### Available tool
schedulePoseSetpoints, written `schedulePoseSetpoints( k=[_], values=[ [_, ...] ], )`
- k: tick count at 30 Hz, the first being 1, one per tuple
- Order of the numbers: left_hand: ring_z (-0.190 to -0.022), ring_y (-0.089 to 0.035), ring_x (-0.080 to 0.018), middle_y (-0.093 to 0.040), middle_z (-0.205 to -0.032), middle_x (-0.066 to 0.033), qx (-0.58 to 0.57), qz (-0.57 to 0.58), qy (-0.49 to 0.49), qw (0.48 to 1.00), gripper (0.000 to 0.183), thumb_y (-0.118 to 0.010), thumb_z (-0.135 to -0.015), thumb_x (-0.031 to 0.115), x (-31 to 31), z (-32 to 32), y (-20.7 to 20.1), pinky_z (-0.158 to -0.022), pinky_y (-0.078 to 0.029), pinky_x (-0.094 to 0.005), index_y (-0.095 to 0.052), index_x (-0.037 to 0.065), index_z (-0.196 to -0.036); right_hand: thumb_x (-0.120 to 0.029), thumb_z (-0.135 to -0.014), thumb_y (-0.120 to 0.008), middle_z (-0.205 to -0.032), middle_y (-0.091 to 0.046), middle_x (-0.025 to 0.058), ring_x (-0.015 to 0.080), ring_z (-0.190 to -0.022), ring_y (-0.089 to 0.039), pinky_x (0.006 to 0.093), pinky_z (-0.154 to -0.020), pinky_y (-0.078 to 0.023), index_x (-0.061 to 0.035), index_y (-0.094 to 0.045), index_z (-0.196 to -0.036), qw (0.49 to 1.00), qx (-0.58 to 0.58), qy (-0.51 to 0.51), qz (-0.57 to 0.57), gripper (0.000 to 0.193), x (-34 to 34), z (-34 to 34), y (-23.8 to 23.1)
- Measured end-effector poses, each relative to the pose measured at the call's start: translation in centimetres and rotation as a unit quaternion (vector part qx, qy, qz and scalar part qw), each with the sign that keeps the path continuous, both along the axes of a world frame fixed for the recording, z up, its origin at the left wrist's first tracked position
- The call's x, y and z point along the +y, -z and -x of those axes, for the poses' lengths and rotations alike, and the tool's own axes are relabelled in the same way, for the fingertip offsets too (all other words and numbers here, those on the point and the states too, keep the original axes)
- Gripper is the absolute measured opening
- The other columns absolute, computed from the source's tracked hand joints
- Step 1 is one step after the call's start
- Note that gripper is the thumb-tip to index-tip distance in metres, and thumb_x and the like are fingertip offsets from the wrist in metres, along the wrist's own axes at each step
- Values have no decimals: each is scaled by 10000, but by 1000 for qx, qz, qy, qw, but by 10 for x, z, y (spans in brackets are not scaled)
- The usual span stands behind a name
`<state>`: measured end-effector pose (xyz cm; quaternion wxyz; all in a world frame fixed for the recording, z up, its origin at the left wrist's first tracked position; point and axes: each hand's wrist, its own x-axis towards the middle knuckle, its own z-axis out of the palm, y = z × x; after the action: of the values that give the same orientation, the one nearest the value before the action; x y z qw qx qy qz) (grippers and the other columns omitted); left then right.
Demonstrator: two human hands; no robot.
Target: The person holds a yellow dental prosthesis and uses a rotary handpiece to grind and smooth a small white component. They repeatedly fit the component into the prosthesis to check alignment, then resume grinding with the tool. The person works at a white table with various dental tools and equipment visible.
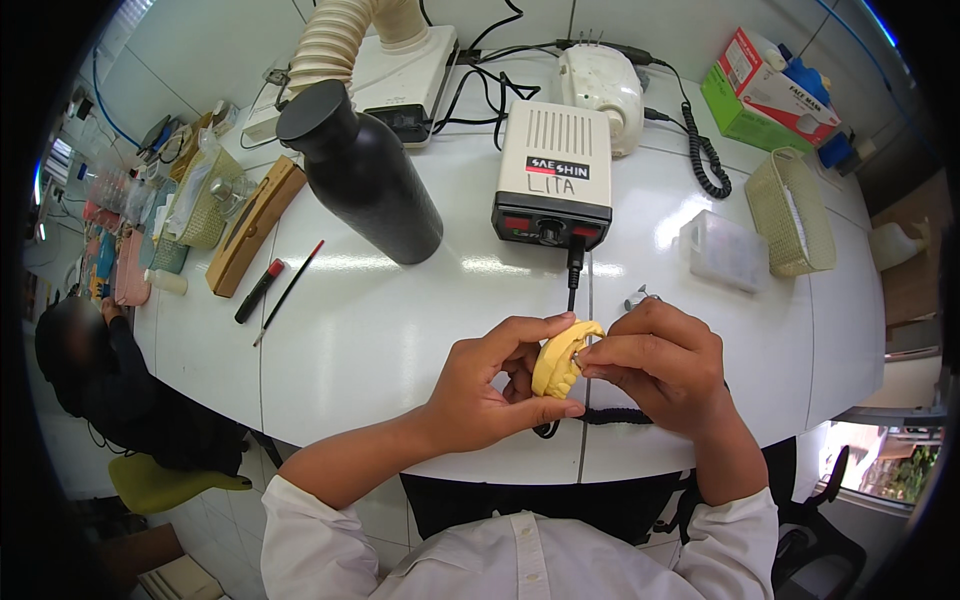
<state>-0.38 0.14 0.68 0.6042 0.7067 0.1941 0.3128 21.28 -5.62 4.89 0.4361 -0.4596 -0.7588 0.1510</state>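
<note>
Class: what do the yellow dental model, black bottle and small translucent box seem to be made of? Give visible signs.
Yellow dental model: probably plaster, matt; opaque, evenly coloured, with moulded teeth.
Black bottle: perhaps coated metal, dull, faintly textured; plastic is possible.
Small translucent box: likely plastic, semi-glossy; its contents show faintly.

Wht table (pixel 360 360) gleams before pale wall (pixel 680 25), grn chair (pixel 170 486) sits L, tiled flr (pixel 222 507) below, daylight pouring thru window (pixel 905 465) R.

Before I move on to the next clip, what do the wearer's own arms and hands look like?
The left hand and right hand are bare, with no gloves. The forearms are uncovered too, with no watch or bracelet in sight. Loose white sleeves end near the elbows.
</note>
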Motion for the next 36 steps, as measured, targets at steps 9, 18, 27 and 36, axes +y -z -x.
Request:
schedulePoseSetpoints(
  k=[9, 18, 27, 36],
  values=[
    [-649, -589, -58, -685, -873, -52, 13, -103, -62, 993, 694, -868, -778, 206, -3, -1, -7, -548, -460, -202, -545, 51, -1372, -93, -723, -825, -856, -646, 34, 193, -732, -603, 297, -620, -480, -116, -731, -942, 999, 13, 0, -34, 239, 1, 0, 3],
    [-550, -528, -97, -614, -750, -54, 1, -254, -99, 962, 579, -887, -739, 143, 2, -2, -7, -469, -397, -228, -627, 47, -1248, -118, -685, -835, -880, -635, 19, 181, -735, -592, 286, -614, -477, -145, -727, -994, 998, -6, 23, -63, 329, 4, 0, 10],
    [-593, -585, -155, -629, -765, -79, 12, -205, -98, 974, 579, -862, -755, 124, -1, -2, -10, -536, -474, -272, -632, 67, -1282, -112, -697, -827, -881, -654, 32, 191, -734, -612, 292, -618, -487, -117, -722, -992, 997, -13, 17, -68, 313, 5, -1, 10],
    [-635, -607, -73, -673, -840, -52, 43, -120, -69, 989, 638, -861, -767, 134, -5, 2, -18, -562, -515, -219, -572, -3, -1320, -129, -708, -824, -863, -654, 44, 203, -728, -622, 298, -622, -494, -110, -714, -995, 999, -13, 8, -47, 307, 5, -1, 8]
  ],
)
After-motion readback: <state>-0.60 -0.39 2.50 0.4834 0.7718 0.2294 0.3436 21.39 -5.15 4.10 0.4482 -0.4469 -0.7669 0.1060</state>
